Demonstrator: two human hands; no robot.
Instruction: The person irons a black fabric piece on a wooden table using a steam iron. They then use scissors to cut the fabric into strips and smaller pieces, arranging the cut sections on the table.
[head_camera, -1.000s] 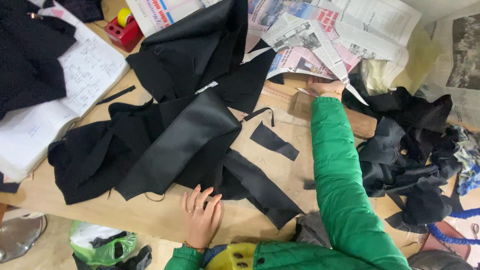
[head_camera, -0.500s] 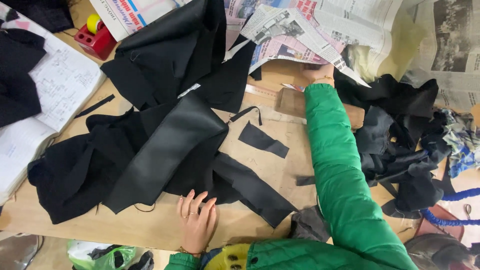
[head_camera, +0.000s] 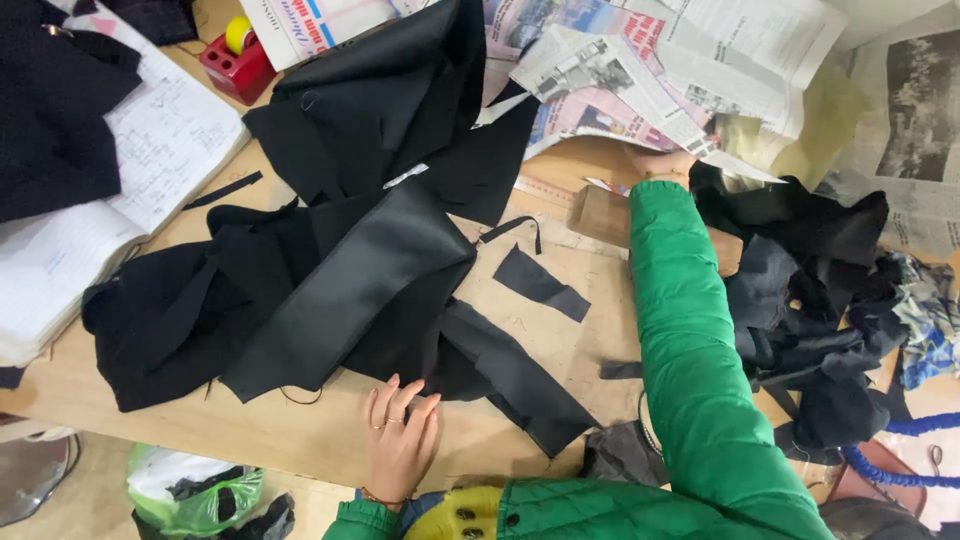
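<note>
The left hand (head_camera: 400, 445) lies flat on the wooden table (head_camera: 300, 435), palm down, fingers spread a little and grasping nothing; its fingertips touch the near edge of the black cloth pieces (head_camera: 330, 290) that lie heaped across the middle of the table. A smooth, slightly shiny black strip (head_camera: 350, 290) runs slantwise over the top of that heap, and a longer black panel (head_camera: 520, 385) trails from under it toward the near edge of the table, just beside the left hand. The right arm, in a green sleeve (head_camera: 690, 340), stretches far across the table; the right hand (head_camera: 665, 162) is at the far side, mostly hidden under the edge of the newspapers (head_camera: 640, 70), so whether it is clenched or released cannot be told. Just beside that hand sits a small wooden block (head_camera: 600, 215), touching the sleeve. A small loose black scrap (head_camera: 540, 283) lies on bare wood between the heap and the green sleeve. To the right of the sleeve is a second pile of dark cloth (head_camera: 810, 300), crumpled and touching the arm. At the far left an open notebook (head_camera: 130, 170) with handwriting lies partly under more black cloth, and behind it stands a red tape holder (head_camera: 238, 65) with a yellow roll. Below the table edge, on the floor, is a green plastic bag (head_camera: 195, 495).
</note>
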